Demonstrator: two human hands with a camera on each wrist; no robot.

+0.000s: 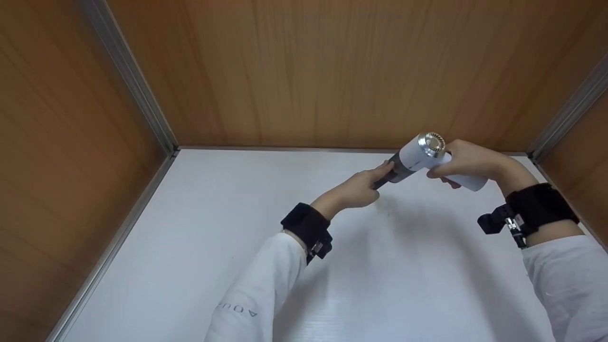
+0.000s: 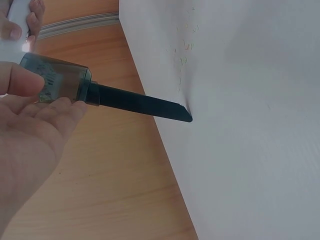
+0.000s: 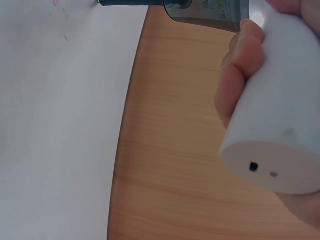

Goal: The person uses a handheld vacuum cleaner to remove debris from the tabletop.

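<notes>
Held thing: we hold a handheld vacuum cleaner (image 1: 418, 159) in the air above the white tabletop (image 1: 285, 266), near the far wooden wall (image 1: 332, 71).
Right hand (image 1: 468, 161): our grip wraps the white handle (image 3: 280, 125), fingers curled round it.
Left hand (image 1: 358, 190): our grip pinches the smoky clear dust cup (image 2: 57, 80) between thumb and fingers.
Nozzle (image 2: 140, 103): dark, slim, slant-cut tip pointing toward the tabletop, just above it.
Tabletop: small specks (image 2: 184, 47) lie near the nozzle tip.
Wrists: black camera straps (image 1: 306, 228) over white sleeves (image 1: 266, 294).
</notes>
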